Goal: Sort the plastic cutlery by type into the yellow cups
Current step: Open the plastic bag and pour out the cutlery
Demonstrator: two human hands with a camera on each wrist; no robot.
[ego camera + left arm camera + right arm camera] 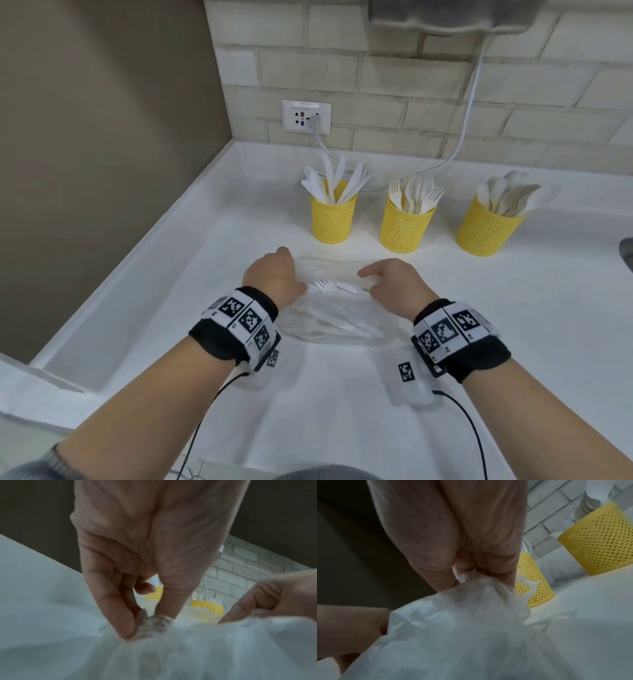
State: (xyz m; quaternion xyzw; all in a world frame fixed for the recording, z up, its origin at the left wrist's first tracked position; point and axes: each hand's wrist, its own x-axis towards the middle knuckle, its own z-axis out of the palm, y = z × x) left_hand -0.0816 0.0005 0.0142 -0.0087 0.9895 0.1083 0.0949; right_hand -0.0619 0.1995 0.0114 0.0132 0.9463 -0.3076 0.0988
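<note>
On the white counter [513,325] lies a clear plastic bag [337,322] holding white cutlery; a fork [323,286] shows at its mouth. My left hand [293,282] pinches the bag's left edge between thumb and forefinger [126,626], bunching the plastic [154,622]. The bag's right edge [471,580] is gripped by my right hand [371,282]. Behind stand three yellow mesh cups: the knife cup [334,219] on the left, the fork cup [407,224] in the middle and the spoon cup [489,228] on the right.
A brick wall runs behind the cups, with a socket [306,117] and a white cord [459,147] trailing down to the counter. A beige wall closes the left side above a raised counter edge [144,246]. A dark rim [627,255] shows at the far right.
</note>
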